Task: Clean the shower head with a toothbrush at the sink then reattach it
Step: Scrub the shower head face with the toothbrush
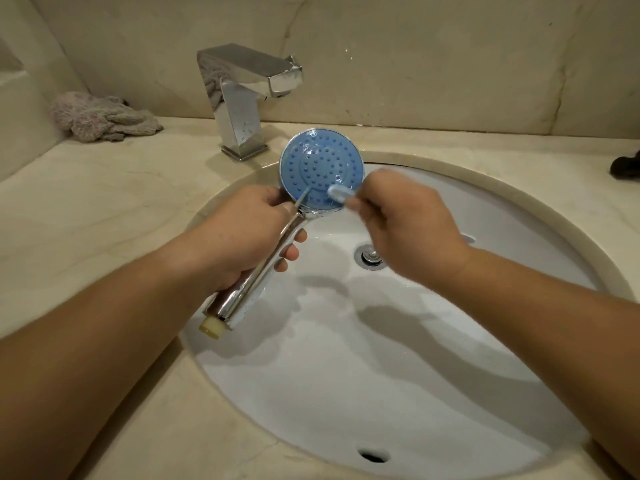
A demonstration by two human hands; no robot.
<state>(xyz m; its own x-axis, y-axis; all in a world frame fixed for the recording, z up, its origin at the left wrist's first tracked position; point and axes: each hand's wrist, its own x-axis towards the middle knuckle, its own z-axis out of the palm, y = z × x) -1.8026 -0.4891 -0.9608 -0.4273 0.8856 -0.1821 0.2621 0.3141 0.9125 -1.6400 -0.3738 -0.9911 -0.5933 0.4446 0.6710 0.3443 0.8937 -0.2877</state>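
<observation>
My left hand (249, 233) grips the chrome handle of the shower head (321, 168) over the left side of the white sink (346, 358). The round blue spray face, dotted with nozzles, is turned up toward me. The handle's threaded end points down left, with no hose on it. My right hand (405, 223) holds a pale blue and white toothbrush (341, 193). Its head lies against the lower right part of the blue face. The right hand and brush are blurred.
A square chrome faucet (242, 95) stands behind the sink on the beige marble counter (86, 209). A crumpled pinkish cloth (100, 117) lies at the back left. The drain (371, 257) sits mid-basin. A dark object (625, 166) shows at the right edge.
</observation>
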